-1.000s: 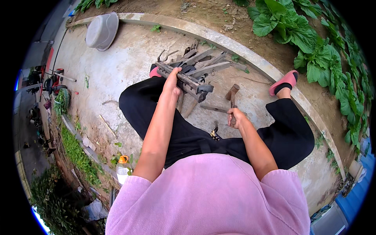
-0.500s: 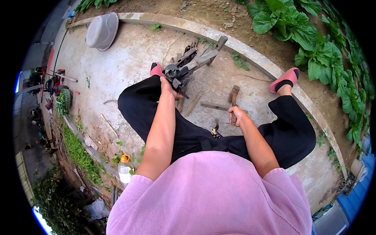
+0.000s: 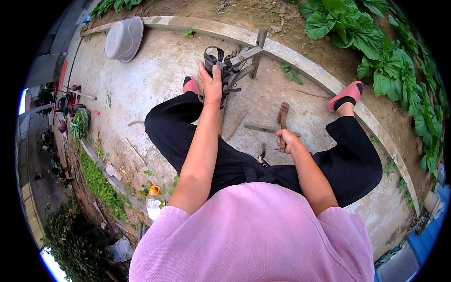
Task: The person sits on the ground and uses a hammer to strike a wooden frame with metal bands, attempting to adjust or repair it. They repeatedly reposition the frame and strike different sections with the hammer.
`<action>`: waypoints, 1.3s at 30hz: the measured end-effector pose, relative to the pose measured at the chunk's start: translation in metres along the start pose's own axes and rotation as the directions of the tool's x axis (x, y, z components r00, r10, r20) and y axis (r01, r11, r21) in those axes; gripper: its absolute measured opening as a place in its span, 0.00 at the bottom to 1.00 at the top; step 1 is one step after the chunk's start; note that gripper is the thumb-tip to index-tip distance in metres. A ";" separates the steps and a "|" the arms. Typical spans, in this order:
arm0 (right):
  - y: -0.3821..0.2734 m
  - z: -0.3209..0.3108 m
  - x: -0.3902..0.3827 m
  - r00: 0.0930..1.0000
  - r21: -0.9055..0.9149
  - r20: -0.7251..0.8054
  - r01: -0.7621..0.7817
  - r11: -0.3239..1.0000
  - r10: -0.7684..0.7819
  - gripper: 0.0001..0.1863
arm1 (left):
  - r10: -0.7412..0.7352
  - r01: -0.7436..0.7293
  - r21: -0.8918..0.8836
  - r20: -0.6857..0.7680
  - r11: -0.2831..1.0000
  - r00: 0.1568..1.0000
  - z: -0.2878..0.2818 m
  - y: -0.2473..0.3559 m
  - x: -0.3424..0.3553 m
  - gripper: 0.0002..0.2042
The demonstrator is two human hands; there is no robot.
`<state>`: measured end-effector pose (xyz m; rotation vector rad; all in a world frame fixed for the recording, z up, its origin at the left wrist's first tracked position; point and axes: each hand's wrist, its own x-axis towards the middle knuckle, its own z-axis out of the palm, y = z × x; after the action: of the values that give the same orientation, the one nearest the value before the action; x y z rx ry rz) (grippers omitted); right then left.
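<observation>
Head view: left hand (image 3: 211, 87), fingers loosely open against wooden frame (image 3: 244, 56); right hand (image 3: 285, 140) wrapped round hammer (image 3: 283, 115); tub (image 3: 124, 39) far left.

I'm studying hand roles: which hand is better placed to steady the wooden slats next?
Probably left: the left hand is at the wooden slats, while the right hand grips the brown hammer.

**Some Parts We Could Not See**

We could not tell whether the left hand (image 3: 211, 85) held or only touched the black strap (image 3: 221, 56). The right hand (image 3: 287, 141) hid part of the hammer (image 3: 283, 114) from us. One patterned object (image 3: 262, 161) beside the black trousers (image 3: 352, 150) was too small to recognise. The lower edge cut the pink shirt (image 3: 249, 230).
</observation>
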<state>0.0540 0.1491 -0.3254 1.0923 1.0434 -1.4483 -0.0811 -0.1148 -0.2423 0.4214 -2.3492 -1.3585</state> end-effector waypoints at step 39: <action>-0.164 0.042 -0.144 0.582 -0.159 0.292 0.812 0.561 -0.759 0.11 | -0.075 0.020 0.586 0.070 0.810 0.995 0.072 0.036 0.065 0.32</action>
<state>-0.1002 0.1591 -0.1652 0.2075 1.6569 -1.9705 -0.1743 -0.0720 -0.2315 0.6020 -2.8267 -0.6380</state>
